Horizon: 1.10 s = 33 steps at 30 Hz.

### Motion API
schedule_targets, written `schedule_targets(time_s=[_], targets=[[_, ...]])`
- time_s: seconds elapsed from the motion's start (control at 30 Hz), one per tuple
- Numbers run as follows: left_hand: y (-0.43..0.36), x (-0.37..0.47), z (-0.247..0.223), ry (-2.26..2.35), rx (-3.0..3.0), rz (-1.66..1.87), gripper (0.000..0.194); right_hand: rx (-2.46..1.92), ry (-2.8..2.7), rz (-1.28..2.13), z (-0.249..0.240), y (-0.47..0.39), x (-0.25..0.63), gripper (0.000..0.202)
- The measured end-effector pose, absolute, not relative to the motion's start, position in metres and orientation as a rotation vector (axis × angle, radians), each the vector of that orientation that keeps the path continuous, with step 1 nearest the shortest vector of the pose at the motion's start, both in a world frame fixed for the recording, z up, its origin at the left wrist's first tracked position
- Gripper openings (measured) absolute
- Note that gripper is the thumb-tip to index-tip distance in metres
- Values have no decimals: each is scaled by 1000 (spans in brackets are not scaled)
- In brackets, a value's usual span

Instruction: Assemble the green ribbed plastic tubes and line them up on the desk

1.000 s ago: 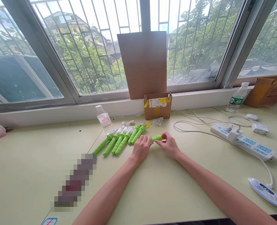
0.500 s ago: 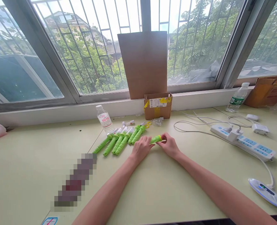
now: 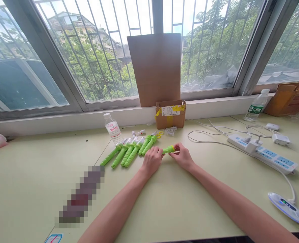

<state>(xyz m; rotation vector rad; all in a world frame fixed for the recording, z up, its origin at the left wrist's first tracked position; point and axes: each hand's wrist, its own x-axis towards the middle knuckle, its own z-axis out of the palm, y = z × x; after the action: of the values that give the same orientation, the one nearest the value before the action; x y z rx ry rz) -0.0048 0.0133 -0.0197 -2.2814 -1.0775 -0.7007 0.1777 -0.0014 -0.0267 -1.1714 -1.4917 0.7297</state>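
A green ribbed tube [image 3: 168,150] with a yellow ring at its right end lies level between my hands. My left hand [image 3: 152,160] is wrapped round its left part. At the yellow end, the fingers of my right hand [image 3: 182,156] pinch the tube. Several similar green tubes [image 3: 132,156] with clear tips lie slanted side by side, just left of my left hand. Behind them are small clear pieces [image 3: 140,132] and yellow rings [image 3: 160,134].
A small cardboard box [image 3: 170,119] stands behind my hands, near clear plastic parts [image 3: 170,131]. One bottle [image 3: 113,131] is at the back left, another [image 3: 256,107] at the back right. A power strip [image 3: 263,152] with cables lies right; a blurred dark object [image 3: 81,195] lies left.
The fingers of my left hand have shifted slightly on the green tube, and more of its middle shows. Both hands stay in nearly the same place.
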Motion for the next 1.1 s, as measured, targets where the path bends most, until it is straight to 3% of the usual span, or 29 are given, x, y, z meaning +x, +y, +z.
schedule_targets(time_s=[0.67, 0.83, 1.1], targets=[[10, -5, -16, -1260, -2389, -554, 8, -1196, -1522, 697, -26, -4, 176, 25], [9, -5, -17, -1184, -2339, -640, 19, -1174, -1529, 674, -28, -2, 177, 25], [10, -4, -18, -1133, -2300, -649, 20, -1182, -1511, 692, -27, -3, 176, 23]])
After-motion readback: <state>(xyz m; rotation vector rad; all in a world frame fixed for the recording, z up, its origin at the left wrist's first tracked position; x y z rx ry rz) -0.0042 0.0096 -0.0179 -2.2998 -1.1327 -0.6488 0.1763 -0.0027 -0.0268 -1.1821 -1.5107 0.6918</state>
